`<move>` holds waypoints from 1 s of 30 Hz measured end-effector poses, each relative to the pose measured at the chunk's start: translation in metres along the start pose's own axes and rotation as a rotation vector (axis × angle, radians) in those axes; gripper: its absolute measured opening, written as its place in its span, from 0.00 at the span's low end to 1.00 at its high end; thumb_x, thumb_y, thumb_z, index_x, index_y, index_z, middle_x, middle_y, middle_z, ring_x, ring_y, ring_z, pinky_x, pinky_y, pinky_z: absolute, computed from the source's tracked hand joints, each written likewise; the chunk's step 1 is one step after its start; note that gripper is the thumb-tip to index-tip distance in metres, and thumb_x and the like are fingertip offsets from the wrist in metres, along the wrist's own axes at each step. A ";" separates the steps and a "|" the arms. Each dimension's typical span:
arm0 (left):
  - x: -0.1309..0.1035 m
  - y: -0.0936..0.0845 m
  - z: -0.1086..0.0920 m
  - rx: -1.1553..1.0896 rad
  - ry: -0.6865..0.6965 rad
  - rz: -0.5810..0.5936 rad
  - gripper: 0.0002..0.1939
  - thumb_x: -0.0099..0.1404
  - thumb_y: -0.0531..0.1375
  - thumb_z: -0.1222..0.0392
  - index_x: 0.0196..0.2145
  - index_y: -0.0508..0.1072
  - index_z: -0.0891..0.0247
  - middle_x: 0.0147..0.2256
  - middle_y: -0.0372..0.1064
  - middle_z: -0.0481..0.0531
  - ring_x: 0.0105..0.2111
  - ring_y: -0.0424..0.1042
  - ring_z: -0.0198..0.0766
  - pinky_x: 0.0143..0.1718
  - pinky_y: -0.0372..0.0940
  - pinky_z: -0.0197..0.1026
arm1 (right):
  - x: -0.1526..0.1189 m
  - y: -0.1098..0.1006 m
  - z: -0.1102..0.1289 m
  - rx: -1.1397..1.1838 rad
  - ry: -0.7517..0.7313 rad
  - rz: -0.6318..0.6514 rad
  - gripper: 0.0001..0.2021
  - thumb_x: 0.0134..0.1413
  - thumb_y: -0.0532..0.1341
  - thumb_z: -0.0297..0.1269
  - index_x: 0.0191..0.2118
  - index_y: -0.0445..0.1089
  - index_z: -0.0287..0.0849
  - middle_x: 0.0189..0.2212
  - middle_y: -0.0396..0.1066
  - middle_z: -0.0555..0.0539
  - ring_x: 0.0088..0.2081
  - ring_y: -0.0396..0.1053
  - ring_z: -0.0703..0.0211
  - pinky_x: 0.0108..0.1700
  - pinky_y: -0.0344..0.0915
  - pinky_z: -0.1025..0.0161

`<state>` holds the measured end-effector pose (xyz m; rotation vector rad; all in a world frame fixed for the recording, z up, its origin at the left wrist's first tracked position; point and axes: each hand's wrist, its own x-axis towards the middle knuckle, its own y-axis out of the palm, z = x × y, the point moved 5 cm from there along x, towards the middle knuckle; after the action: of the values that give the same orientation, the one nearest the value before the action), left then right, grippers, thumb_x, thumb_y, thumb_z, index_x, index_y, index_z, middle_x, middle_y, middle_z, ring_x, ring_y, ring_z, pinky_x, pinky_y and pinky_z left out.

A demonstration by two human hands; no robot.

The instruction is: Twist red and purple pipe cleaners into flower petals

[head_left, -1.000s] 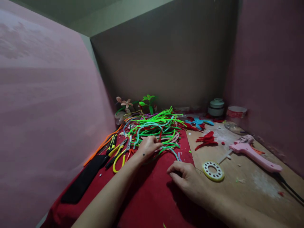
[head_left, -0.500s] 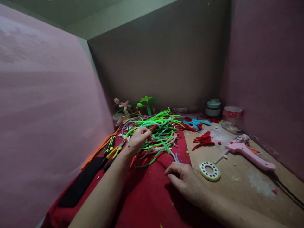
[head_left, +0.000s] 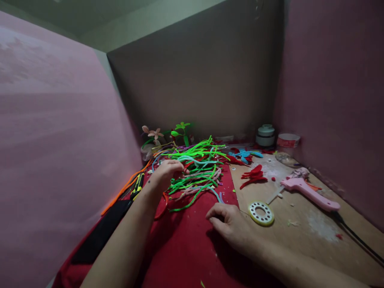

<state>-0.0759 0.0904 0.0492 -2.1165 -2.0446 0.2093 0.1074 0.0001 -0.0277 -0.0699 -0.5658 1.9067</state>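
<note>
My left hand is over the left side of a heap of fuzzy pipe cleaners, mostly green with some light blue and pink. Its fingers are closed, and a red pipe cleaner runs from under the hand, bending toward the red cloth. A bit of red also shows by the fingertips. My right hand rests low over the red cloth near the heap's front end, fingers loosely curled in, thumb close to the index finger. Nothing shows in it.
On the wooden board at right lie a white and yellow ring-shaped spool, a pink glue gun with a cord, and red petals. Blue pieces, a jar and a tub stand behind. A black flat object lies left.
My left hand has drawn back slightly left, and more red pipe cleaner shows below it. The green stem near its fingertips has dropped from view. My right hand has barely moved.
</note>
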 end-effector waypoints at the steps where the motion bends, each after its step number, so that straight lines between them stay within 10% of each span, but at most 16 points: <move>1: -0.005 -0.002 -0.002 -0.025 0.002 0.014 0.05 0.43 0.59 0.63 0.18 0.69 0.69 0.22 0.71 0.54 0.17 0.62 0.30 0.20 0.55 0.34 | 0.000 0.000 0.000 0.005 -0.007 0.000 0.10 0.46 0.54 0.26 0.30 0.73 0.39 0.28 0.73 0.46 0.32 0.70 0.59 0.35 0.62 0.65; 12: -0.025 0.010 -0.002 -0.032 -0.064 0.295 0.06 0.47 0.61 0.64 0.23 0.68 0.70 0.28 0.71 0.55 0.15 0.58 0.25 0.15 0.48 0.31 | 0.003 0.001 -0.006 0.135 0.057 -0.017 0.08 0.44 0.55 0.28 0.28 0.72 0.39 0.26 0.73 0.48 0.31 0.68 0.60 0.34 0.61 0.66; 17: -0.038 0.012 0.003 -0.065 -0.039 0.328 0.05 0.49 0.60 0.64 0.25 0.69 0.70 0.30 0.70 0.53 0.18 0.60 0.26 0.20 0.54 0.33 | 0.008 0.008 -0.022 0.470 0.233 0.051 0.07 0.44 0.58 0.34 0.30 0.70 0.38 0.14 0.61 0.55 0.15 0.57 0.69 0.19 0.52 0.69; 23: -0.063 0.039 0.013 -0.002 -0.022 0.564 0.05 0.51 0.59 0.64 0.23 0.66 0.69 0.30 0.67 0.52 0.22 0.61 0.27 0.24 0.54 0.32 | 0.011 0.007 -0.016 0.989 0.280 0.178 0.15 0.46 0.61 0.45 0.34 0.67 0.37 0.22 0.65 0.53 0.15 0.56 0.72 0.15 0.53 0.71; 30: -0.071 0.074 0.034 0.330 0.024 0.689 0.03 0.52 0.56 0.64 0.27 0.65 0.67 0.23 0.61 0.46 0.23 0.59 0.29 0.25 0.54 0.32 | 0.018 0.011 -0.021 0.832 0.311 0.155 0.16 0.45 0.62 0.45 0.36 0.67 0.37 0.16 0.63 0.55 0.11 0.53 0.74 0.12 0.47 0.73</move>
<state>-0.0149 0.0188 -0.0037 -2.4755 -1.0904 0.5641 0.0974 0.0200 -0.0468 0.1312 0.4705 2.0891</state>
